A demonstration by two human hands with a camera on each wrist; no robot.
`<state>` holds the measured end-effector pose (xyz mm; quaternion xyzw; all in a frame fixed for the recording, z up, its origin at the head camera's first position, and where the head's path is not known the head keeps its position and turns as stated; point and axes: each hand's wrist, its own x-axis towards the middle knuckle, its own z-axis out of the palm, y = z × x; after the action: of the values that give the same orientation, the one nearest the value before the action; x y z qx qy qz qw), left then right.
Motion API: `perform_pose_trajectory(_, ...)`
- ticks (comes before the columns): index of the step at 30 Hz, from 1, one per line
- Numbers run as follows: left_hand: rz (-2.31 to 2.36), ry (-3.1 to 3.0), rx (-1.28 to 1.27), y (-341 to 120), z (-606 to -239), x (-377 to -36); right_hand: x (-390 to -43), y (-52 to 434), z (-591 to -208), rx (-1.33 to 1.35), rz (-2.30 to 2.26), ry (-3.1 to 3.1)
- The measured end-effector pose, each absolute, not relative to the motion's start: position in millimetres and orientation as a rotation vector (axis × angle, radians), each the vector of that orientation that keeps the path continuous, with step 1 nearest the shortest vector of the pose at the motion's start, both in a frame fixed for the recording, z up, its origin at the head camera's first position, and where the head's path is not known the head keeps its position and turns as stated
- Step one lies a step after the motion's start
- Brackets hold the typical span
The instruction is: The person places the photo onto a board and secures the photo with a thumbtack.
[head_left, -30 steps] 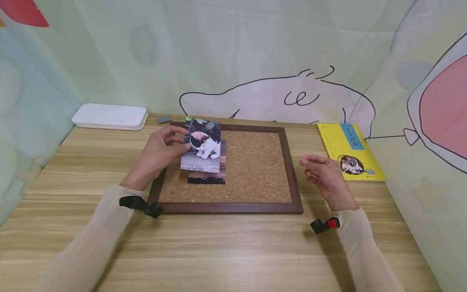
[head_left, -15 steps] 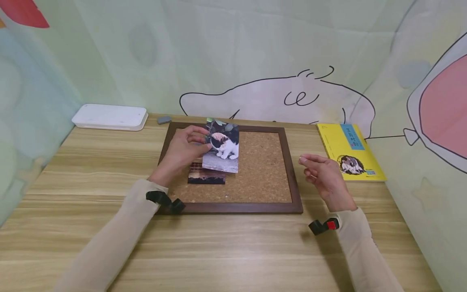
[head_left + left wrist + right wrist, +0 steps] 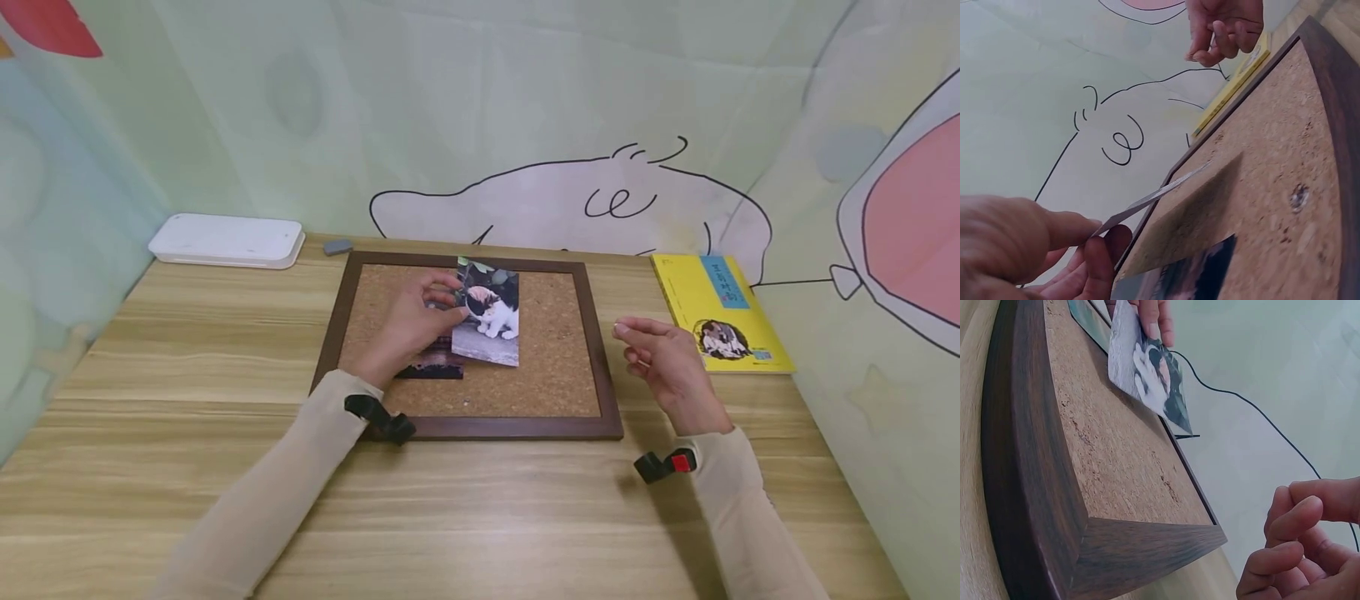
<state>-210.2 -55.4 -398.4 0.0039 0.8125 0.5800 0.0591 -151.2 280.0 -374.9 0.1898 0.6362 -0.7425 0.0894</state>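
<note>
A cork board (image 3: pixel 555 367) in a dark wooden frame lies flat on the table. My left hand (image 3: pixel 420 321) pinches a cat photo (image 3: pixel 489 321) by its left edge and holds it tilted just above the middle of the cork. In the left wrist view the photo (image 3: pixel 1160 194) shows edge-on between thumb and fingers (image 3: pixel 1054 250). A dark landscape photo (image 3: pixel 435 367) lies on the cork, partly hidden under that hand. My right hand (image 3: pixel 663 367) hovers off the frame's right side with fingers loosely curled (image 3: pixel 1297 550); nothing shows in it.
At the back left lie a flat white device (image 3: pixel 225 240) and a small grey block (image 3: pixel 337 246). A yellow book (image 3: pixel 720 312) rests right of the board. Printed fabric walls close in the wooden table (image 3: pixel 480 517) on three sides.
My left hand has carried the cat photo rightward, from the board's left edge to over its middle, and now covers part of the landscape photo. The right hand has stayed still.
</note>
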Motion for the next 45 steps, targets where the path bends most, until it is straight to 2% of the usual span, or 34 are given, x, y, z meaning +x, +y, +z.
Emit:
perform_pose_trajectory(18,1.543,2.715,0.147,-11.2,-417.7,-199.5,-154.0,276.7,-377.3,0.598,-2.167,1.936)
perform_pose_trajectory(27,1.381,2.814,0.097,-5.1,-418.3,-194.8,-154.1,277.8,-377.6,0.591,-2.168,1.938)
perform_pose_trajectory(37,1.276,2.862,0.119,-7.3,-416.7,-194.0,-164.3,267.8,-383.2,0.400,-1.948,2.064)
perform_pose_trajectory(45,1.251,2.870,0.136,-7.8,-416.3,-195.2,-188.7,246.3,-384.3,0.164,-1.669,2.272)
